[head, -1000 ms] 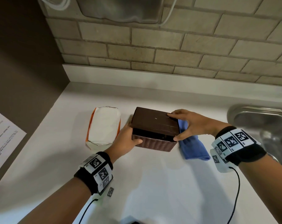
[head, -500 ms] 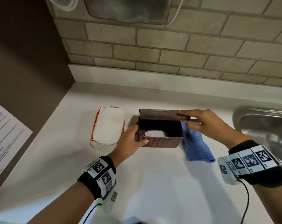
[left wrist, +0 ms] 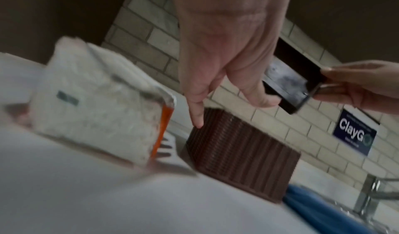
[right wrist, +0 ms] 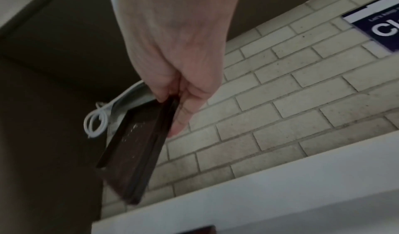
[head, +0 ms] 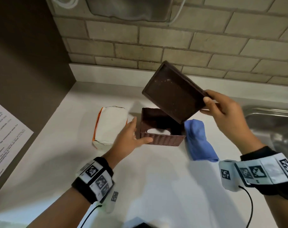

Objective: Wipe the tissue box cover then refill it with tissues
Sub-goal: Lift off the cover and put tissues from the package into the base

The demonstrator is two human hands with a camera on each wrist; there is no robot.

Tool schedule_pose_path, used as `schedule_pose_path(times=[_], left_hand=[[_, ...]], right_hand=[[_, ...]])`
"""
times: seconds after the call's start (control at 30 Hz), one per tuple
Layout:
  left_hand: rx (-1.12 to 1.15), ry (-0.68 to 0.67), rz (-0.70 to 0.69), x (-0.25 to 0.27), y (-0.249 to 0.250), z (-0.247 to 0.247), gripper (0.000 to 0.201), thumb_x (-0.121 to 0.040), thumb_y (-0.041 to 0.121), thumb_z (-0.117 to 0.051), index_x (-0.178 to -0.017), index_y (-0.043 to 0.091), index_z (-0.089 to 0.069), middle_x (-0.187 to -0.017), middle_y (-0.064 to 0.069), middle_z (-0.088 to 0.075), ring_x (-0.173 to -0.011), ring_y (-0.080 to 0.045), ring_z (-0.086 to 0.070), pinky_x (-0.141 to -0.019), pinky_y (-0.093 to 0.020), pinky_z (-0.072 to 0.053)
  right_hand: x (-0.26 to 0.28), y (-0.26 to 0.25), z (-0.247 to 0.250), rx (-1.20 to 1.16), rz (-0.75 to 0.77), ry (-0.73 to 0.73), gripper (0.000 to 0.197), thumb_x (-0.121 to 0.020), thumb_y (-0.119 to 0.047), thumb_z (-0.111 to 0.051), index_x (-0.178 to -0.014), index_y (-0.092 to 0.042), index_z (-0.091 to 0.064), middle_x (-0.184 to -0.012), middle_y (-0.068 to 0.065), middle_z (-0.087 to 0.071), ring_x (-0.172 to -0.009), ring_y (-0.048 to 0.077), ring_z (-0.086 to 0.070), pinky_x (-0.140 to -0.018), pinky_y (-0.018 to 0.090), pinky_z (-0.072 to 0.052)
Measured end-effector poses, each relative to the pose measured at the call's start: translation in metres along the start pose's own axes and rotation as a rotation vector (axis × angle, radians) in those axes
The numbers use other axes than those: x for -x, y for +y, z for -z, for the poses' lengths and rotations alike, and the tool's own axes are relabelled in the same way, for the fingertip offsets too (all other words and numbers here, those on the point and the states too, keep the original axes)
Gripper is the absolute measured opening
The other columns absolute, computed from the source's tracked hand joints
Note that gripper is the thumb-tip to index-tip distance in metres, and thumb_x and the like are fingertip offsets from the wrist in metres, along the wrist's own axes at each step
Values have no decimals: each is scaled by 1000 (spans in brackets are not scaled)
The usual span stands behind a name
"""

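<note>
Right hand (head: 225, 111) pinches base panel (head: 173, 94) by edge, lifted clear at 1 o'clock of tissue box cover (head: 161, 135). Left hand (head: 128, 139), fingers straight, steadies cover on desk (head: 156, 178). Tissue pack (head: 110, 127) at 9 o'clock. Park panel aside; keep cover steady.

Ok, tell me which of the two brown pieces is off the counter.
The flat brown panel, pinched at its edge by the right hand and tilted in the air. The ribbed brown box stands on the counter, with the left hand against its side.
</note>
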State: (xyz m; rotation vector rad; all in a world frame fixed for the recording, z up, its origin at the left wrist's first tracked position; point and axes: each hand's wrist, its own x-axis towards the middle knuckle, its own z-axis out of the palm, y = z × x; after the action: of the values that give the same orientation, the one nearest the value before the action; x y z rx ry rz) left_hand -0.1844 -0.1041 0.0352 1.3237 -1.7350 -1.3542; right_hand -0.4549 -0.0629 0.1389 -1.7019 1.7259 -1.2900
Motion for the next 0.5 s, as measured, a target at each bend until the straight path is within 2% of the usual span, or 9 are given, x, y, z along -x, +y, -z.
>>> schedule_pose_path(times=[0.07, 0.1, 0.13, 0.2, 0.23, 0.3, 0.4, 0.47, 0.5], left_hand=[[156, -15, 39, 12, 8, 13, 109, -65, 32, -82, -152, 21, -16, -142, 3, -41, -129, -12, -43, -101, -33, -43], [211, -43, 43, 20, 12, 19, 111, -65, 28, -83, -152, 23, -14, -141, 1, -41, -128, -12, -46, -99, -31, -45], [261, -71, 40, 26, 12, 24, 106, -69, 19, -82, -152, 22, -16, -137, 1, -45, -121, -9, -53, -95, -25, -48], [380, -125, 50, 41, 12, 33, 91, -74, 4, -75, -149, 15, -25, -124, -2, -53, -94, 2, -64, -78, -13, -52], [420, -144, 70, 48, 10, 35, 85, -75, 6, -75, -147, 13, -30, -116, -3, -56, -82, 4, -66, -70, -11, -52], [335, -179, 107, 62, 8, 34, 73, -78, 13, -72, -142, 14, -38, -106, -2, -61, -78, 5, -68, -66, -10, -51], [149, -195, 141, 78, -11, 25, 52, -90, 9, -61, -139, 15, -45, -108, -8, -70, -86, -6, -70, -72, -21, -58], [86, -186, 167, 84, -24, 16, 47, -92, 8, -59, -137, 12, -49, -99, -10, -73, -82, -15, -70, -77, -32, -61], [66, -180, 188, 85, -31, 12, 44, -91, 8, -60, -135, 10, -52, -88, -6, -74, -75, -15, -70, -77, -35, -61]], right_hand=[[10, -9, 9, -94, -58, -64, 23, -98, -17, -47, -114, -25, -63, -91, 2, -69, -78, 10, -70, -75, 20, -59], [16, -12, 11, -95, -86, -112, 24, -98, -16, -47, -108, -29, -64, -89, -1, -69, -75, 7, -70, -72, 20, -59], [23, -15, 12, -87, -116, -170, 25, -98, -15, -48, -102, -33, -64, -87, -3, -70, -73, 6, -69, -69, 20, -60], [38, -16, 10, -81, -185, -303, 29, -97, -13, -49, -97, -37, -64, -84, -8, -72, -69, 5, -69, -66, 20, -60], [46, -15, 7, -79, -213, -370, 30, -96, -12, -48, -97, -37, -65, -82, -10, -73, -69, 6, -70, -65, 20, -60], [61, -8, 0, -72, -276, -465, 29, -97, -12, -48, -102, -33, -68, -85, -8, -76, -73, 11, -73, -67, 22, -60], [79, 10, -17, -13, -358, -523, 26, -98, -15, -47, -114, -19, -67, -96, 4, -73, -75, 13, -71, -65, 24, -60], [89, 23, -29, 45, -390, -570, 26, -99, -16, -46, -113, -17, -67, -91, -2, -70, -74, 7, -67, -65, 25, -60], [94, 29, -35, 59, -407, -586, 25, -99, -15, -45, -109, -20, -67, -86, -7, -69, -72, 4, -66, -65, 25, -60]])
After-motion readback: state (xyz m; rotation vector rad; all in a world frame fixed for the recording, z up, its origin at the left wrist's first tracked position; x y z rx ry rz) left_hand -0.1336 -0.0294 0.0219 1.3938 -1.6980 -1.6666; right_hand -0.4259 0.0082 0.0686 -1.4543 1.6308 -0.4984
